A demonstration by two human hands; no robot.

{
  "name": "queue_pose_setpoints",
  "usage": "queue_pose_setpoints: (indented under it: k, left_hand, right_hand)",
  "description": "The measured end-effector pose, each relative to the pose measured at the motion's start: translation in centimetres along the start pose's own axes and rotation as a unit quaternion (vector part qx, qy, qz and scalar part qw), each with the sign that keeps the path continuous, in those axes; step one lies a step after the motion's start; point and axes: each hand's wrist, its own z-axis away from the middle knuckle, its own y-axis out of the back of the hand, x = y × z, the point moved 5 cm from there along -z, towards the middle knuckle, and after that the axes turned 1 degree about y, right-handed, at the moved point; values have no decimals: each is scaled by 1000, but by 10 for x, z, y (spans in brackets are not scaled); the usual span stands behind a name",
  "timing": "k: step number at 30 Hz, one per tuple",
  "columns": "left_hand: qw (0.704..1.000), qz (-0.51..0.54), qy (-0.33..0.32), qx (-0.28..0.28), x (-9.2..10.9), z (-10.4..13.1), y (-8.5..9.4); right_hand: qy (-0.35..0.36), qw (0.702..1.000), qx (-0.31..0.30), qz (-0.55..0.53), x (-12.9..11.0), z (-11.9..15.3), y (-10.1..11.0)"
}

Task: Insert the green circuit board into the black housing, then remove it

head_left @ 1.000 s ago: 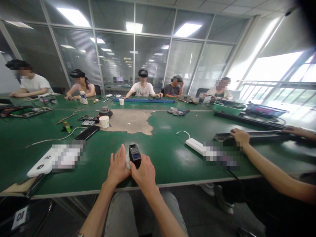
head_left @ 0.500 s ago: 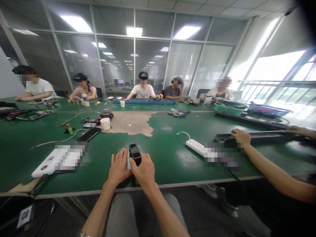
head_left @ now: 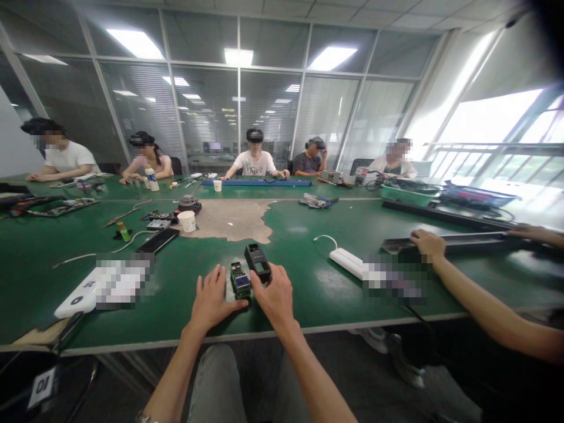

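A small green circuit board module (head_left: 240,282) with a blue screen lies between my hands near the table's front edge. My left hand (head_left: 214,302) rests beside it, fingers spread, the thumb reaching to its near end. In my right hand (head_left: 276,294) is a black plastic housing (head_left: 258,262), gripped between thumb and fingers. It is tilted, just to the right of the board and slightly farther away. Part of its near end is hidden by the hand.
On the green table (head_left: 304,258) a white power strip (head_left: 346,262) lies to the right. Beyond it, a co-worker's hand (head_left: 429,244) rests on a dark metal channel (head_left: 462,242). To the left are a black phone (head_left: 157,240), a paper cup (head_left: 186,221) and a white object (head_left: 79,296).
My right hand has moved the black housing off the circuit board, to the right and slightly away. The board with its screen now shows. My left hand has stayed nearly in place.
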Motion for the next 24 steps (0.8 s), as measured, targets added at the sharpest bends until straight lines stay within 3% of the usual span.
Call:
queue_pose_setpoints:
  k: [9, 24]
  left_hand:
    - [1000, 3, 5, -15, -1, -1, 0]
    - [1000, 5, -5, -16, 1, -1, 2]
  right_hand:
    - [-33, 998, -25, 49, 36, 7, -7]
    - [-40, 992, -56, 110, 42, 10, -18]
